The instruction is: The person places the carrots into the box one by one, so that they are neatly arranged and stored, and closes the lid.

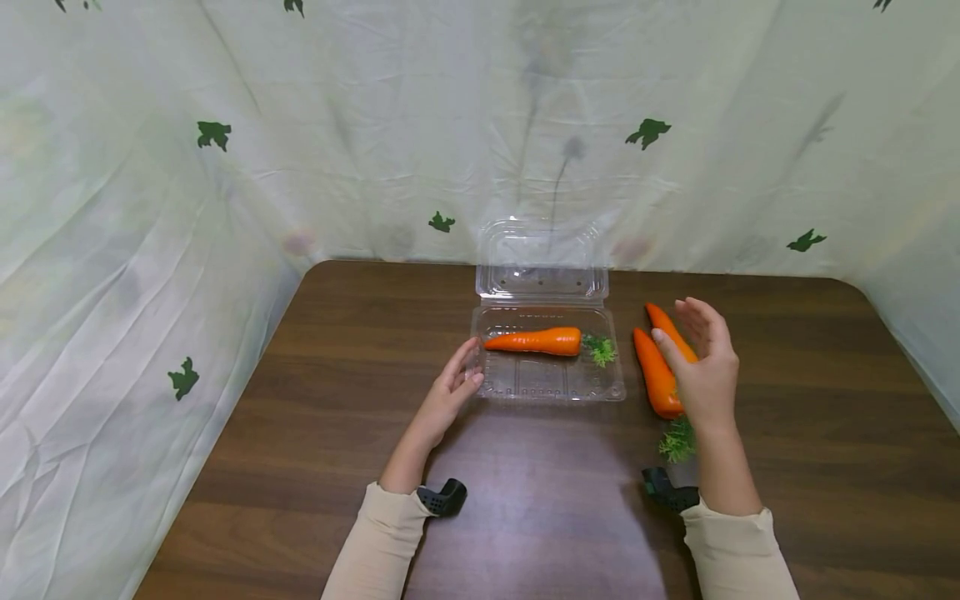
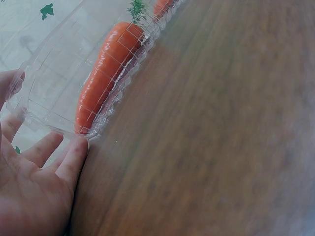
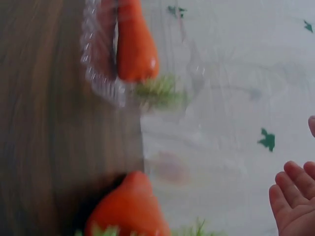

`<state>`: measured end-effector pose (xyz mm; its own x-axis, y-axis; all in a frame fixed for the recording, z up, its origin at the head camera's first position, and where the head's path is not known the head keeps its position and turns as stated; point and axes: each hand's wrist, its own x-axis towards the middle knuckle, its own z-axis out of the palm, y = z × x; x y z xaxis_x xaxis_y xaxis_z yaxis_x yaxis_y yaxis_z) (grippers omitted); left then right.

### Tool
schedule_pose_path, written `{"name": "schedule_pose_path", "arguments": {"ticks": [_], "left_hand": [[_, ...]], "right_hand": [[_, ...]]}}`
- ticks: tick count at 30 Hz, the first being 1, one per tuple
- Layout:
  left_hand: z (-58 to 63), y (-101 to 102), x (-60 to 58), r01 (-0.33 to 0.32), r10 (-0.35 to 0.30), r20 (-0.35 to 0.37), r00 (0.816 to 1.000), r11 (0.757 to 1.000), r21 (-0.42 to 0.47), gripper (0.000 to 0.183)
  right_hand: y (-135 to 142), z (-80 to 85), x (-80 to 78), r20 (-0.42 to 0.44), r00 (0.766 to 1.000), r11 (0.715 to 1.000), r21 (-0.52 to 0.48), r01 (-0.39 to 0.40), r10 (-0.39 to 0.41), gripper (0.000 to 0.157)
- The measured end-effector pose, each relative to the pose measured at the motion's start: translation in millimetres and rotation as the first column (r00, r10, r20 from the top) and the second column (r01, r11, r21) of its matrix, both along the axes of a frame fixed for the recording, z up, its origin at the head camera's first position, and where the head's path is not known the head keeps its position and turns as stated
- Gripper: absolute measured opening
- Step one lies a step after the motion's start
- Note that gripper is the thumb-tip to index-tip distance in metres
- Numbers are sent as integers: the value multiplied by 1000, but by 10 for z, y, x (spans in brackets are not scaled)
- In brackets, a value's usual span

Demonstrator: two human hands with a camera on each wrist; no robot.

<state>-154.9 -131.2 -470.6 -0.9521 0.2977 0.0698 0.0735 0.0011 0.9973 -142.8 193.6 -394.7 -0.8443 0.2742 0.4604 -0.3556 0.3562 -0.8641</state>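
A clear plastic clamshell box [image 1: 525, 385] lies on the table with its lid [image 1: 542, 250] raised at the back. Inside lies one orange carrot [image 1: 536, 341], its green leafy top [image 1: 600, 350] to the right. My left hand [image 1: 444, 402] is at the box's left side, fingers fairly straight and touching the edge; the left wrist view shows its fingertips [image 2: 75, 147] by the carrot's tip. Right of the box lie two more carrots [image 1: 656, 375] side by side, with green tops [image 1: 677, 440]. Above them is my right hand [image 1: 707, 377], fingers loosely bent, holding nothing; it partly hides one carrot.
The brown wooden table [image 1: 360, 333] has rounded back corners. Behind and beside it hangs a pale curtain [image 1: 405, 133] with dark green leaf shapes; the raised lid stands close to it. Each wrist wears a black camera mount [image 1: 444, 498].
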Motion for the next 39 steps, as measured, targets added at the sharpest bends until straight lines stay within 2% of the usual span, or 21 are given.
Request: {"name": "schedule_pose_path", "arguments": {"ticks": [3, 8, 10, 17, 22, 30, 35, 39], "left_hand": [[-59, -5, -17, -7, 7, -12, 1000, 1000, -7, 56], [-62, -2, -19, -10, 10, -19, 1000, 1000, -10, 56], [-37, 0, -13, -8, 8, -6, 1000, 1000, -10, 56], [174, 33, 65, 18, -17, 4, 1000, 1000, -10, 56], [203, 35, 78, 14, -13, 11, 1000, 1000, -5, 56], [191, 37, 74, 16, -16, 5, 1000, 1000, 5, 56], [193, 35, 77, 15, -15, 2, 1000, 1000, 7, 55], [202, 37, 85, 12, -12, 1, 1000, 1000, 1, 55]], "right_hand": [[85, -43, 17, 6, 1000, 1000, 0, 27, -27, 53], [209, -124, 50, 50, 997, 998, -3, 66, -66, 51], [253, -166, 61, 67, 994, 996, 1, 89, -89, 51], [357, -374, 70, 139, 976, 986, 6, 169, -168, 48], [389, -499, 33, 180, 966, 981, -13, 193, -188, 46], [453, -647, -16, 310, 931, 975, -47, 219, -195, 48], [478, -680, -38, 394, 906, 982, -29, 184, -158, 52], [490, -688, -46, 471, 873, 990, 1, 141, -125, 58]]}}
